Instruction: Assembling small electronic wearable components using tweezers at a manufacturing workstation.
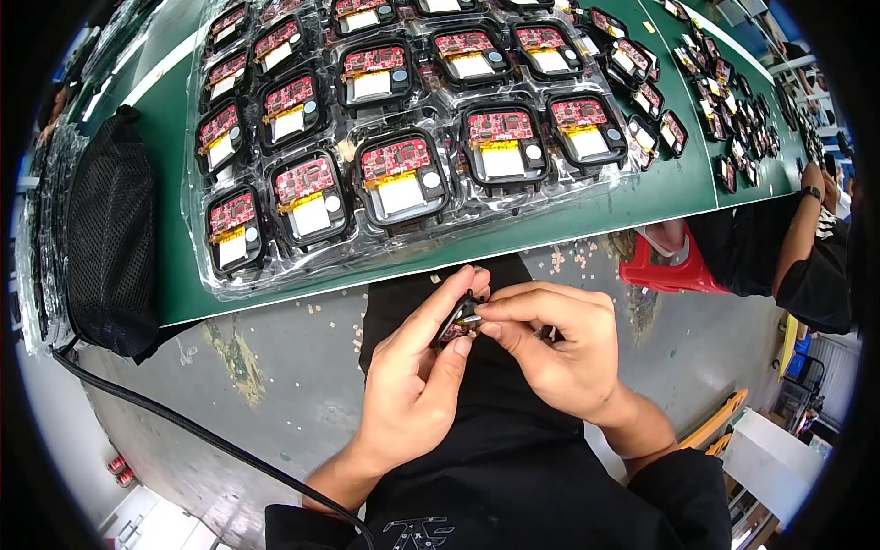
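In front of my body, over my lap, my left hand (412,376) is closed around a small black watch case (453,326). It is tilted, and part of a red circuit board shows inside. My right hand (564,344) comes in from the right, with thumb and forefinger pinched on a small silvery-white part (471,319) at the case. Fingertips hide most of that part, so I cannot tell if it is loose or attached. Beyond both hands, on the green table (174,211), lies a clear plastic tray (302,261) with rows of similar open cases.
A black mesh bag (112,234) sits at the table's left edge, and a black cable (202,426) runs toward me. More cases (733,115) lie loose at the far right. A co-worker's arm (797,238) and a red stool (674,266) are to the right.
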Available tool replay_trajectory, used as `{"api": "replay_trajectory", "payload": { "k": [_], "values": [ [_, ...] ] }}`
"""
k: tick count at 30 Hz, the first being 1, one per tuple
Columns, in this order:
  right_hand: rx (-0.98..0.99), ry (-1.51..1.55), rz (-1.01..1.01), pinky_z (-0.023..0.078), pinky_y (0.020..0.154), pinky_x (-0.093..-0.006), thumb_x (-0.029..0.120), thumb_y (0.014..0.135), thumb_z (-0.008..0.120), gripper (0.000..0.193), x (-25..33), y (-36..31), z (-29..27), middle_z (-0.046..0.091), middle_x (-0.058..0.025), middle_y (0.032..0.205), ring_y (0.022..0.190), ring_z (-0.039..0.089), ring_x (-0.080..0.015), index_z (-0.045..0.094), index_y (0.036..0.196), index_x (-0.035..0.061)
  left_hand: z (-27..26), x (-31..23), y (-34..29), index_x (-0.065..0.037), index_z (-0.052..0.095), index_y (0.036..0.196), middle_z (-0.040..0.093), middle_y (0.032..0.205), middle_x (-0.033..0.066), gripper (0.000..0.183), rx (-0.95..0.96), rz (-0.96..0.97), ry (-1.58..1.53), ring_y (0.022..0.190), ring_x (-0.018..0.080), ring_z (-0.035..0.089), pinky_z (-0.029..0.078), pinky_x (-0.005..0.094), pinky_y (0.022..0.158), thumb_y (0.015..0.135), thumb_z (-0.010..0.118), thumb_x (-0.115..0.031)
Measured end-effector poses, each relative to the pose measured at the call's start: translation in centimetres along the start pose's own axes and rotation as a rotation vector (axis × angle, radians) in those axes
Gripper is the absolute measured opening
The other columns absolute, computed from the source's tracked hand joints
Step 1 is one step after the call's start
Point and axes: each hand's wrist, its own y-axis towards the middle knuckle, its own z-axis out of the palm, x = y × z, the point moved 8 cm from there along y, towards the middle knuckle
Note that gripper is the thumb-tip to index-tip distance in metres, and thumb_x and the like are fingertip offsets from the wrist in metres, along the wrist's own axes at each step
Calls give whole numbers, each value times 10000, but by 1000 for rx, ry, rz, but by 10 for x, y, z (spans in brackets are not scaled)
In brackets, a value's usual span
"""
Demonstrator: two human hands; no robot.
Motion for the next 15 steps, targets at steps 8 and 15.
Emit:
{"api": "replay_trajectory", "payload": {
  "k": [8,15],
  "values": [
    [-48,-115,-128,574,608,-314,-66,789,758,223,3,-3,5,718,-125,925,728,723,-249,744,998,8,-2,0,1,96,370,1510,506,1484,231,522,-10,5,41,1359,289,521,429,383,1137,1001,486,108],
    [-72,-392,-277,595,608,-312,-34,727,785,352,22,-7,10,703,-96,995,774,721,-229,754,1070,37,-2,-4,-2,106,377,1501,515,1474,245,517,-51,24,22,1356,276,520,431,370,1129,998,496,104]
  ]
}}
